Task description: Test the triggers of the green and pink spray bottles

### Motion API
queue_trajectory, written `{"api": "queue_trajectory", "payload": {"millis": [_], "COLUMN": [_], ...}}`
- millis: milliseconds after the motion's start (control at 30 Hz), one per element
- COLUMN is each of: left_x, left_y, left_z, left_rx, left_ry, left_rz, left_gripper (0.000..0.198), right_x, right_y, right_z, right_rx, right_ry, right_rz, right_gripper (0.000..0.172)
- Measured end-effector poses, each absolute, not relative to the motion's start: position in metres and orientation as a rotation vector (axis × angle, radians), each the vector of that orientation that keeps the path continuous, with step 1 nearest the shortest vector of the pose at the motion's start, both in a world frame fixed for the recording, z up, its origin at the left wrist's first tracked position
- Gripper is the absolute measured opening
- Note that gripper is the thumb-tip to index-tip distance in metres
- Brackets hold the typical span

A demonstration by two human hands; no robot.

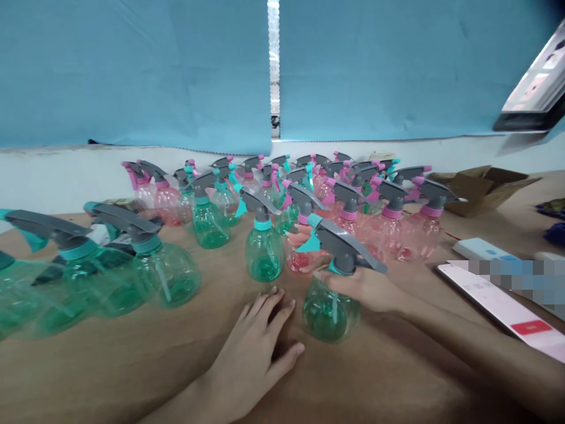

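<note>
Blue cloth (132,70) fills the frame's top. Right of centre, my right hand (364,287) grips a green bottle (330,312) round its neck; my left hand (249,347) lies open, empty, on the table (101,371). One careless swing could topple the pink bottles (419,235) behind.

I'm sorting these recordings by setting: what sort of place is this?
Probably a small workshop, though it could be a home workspace: many similar spray bottles stand on a brown table, with a cardboard box near the wall.
</note>
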State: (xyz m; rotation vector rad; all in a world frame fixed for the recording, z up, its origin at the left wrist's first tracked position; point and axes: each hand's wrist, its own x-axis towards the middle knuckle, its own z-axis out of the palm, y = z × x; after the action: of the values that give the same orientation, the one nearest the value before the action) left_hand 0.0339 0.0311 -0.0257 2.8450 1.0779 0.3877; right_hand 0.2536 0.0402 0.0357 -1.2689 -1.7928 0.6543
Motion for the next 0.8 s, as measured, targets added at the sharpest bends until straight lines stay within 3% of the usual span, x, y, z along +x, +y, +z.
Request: {"api": "queue_trajectory", "payload": {"millis": [300,800], "left_x": [0.0334,0.034], "left_y": [0.0315,0.0316], "left_z": [-0.028,-0.0284], "left_rx": [2.853,2.838], "left_ry": [1.091,1.096], "left_rz": [0.391,0.359], "left_gripper": [0.049,0.049], "right_x": [0.2549,0.2559], "right_y": [0.0433,0.0437], "right_z": [0.0312,0.0267], "right_rx": [-1.207,-1.194], "right_ry": [-1.741,-1.7], "right_rz": [0.878,0.884], "right_gripper": [0.015,0.026]}}
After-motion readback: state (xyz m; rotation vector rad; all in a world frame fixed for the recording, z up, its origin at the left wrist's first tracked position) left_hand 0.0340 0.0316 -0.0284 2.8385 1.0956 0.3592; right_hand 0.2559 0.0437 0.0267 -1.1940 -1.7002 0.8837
